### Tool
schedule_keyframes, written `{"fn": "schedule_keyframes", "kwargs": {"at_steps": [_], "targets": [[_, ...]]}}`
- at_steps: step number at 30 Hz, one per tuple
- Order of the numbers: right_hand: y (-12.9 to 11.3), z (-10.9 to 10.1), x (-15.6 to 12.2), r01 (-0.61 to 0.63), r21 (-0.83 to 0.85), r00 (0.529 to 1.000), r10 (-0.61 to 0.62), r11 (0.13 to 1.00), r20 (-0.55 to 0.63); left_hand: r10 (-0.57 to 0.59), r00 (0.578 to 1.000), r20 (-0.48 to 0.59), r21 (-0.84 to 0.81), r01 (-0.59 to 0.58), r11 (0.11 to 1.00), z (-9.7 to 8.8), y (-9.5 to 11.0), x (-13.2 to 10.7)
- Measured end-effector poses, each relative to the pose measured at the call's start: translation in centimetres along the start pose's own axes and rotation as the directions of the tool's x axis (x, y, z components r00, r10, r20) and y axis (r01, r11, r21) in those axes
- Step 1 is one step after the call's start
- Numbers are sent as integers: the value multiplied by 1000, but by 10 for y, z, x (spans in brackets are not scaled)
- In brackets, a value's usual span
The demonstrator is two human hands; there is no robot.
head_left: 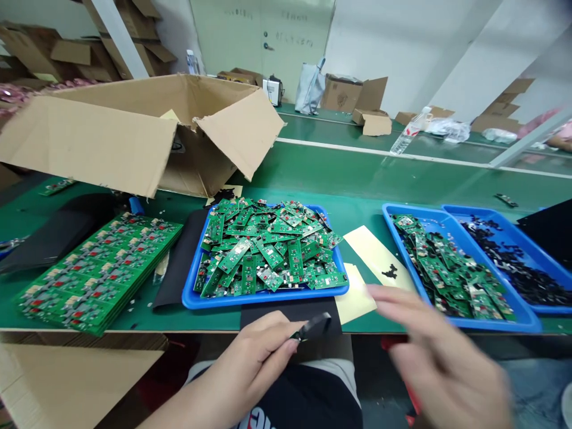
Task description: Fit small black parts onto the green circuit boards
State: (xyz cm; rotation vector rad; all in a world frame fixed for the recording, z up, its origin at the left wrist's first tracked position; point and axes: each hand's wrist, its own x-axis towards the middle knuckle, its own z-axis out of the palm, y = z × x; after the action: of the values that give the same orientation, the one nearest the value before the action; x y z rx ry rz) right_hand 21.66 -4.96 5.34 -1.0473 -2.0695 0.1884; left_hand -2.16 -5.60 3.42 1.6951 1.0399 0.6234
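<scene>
My left hand is closed in a pinch at the front edge of the table. Between its thumb and fingers is a small circuit board, seen edge-on, with a black strip-like piece along it. My right hand is blurred by motion; its fingers stretch to the left, apart from the thumb, and nothing shows in them. It is nearest to the pale yellow paper sheets, one of which carries a few small black pieces. A blue tray heaped with green boards stands in front of me.
At right, one blue tray holds more boards and another blue tray holds black parts. Stacked board panels stand at left, with a big open carton behind. A water bottle leans at the far ledge.
</scene>
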Motion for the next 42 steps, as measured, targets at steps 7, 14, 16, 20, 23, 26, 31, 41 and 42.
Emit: {"fn": "schedule_keyframes", "kwargs": {"at_steps": [7, 14, 16, 20, 23, 26, 31, 41, 42], "targets": [[-18, 49, 16, -12, 126, 975, -16, 992, 221, 13, 1000, 5, 51, -13, 999, -3, 3, -4], [-23, 47, 17, 36, 131, 986, -57, 991, 156, 55, 985, -161, 106, -38, 994, 1, -13, -5], [-26, 50, 16, 100, 91, 991, -108, 991, 77, 109, 961, -256, 177, -64, 982, 3, -19, -5], [-27, 58, 10, 205, -10, 978, -205, 979, -32, 286, 877, -386, 322, -163, 933, 4, -24, -2], [-20, 55, 5, 223, -11, 975, -223, 975, 5, 465, 779, -421, 474, -248, 845, -1, -21, -1], [-10, 42, 4, 200, 68, 979, -202, 977, 33, 595, 686, -419, 610, -273, 744, -7, -17, 0], [-14, 24, 14, 140, 321, 987, -108, 937, -116, 729, 601, -328, 721, -339, 604, -12, -9, 1], [-32, 55, 20, -436, 594, 892, 236, 676, 386, 789, 552, -270, 818, -301, 491, -15, -9, -1], [-33, 55, 19, -468, 630, 880, 261, 620, 398, 790, 549, -272, 823, -293, 487, -16, -9, -1]]}}
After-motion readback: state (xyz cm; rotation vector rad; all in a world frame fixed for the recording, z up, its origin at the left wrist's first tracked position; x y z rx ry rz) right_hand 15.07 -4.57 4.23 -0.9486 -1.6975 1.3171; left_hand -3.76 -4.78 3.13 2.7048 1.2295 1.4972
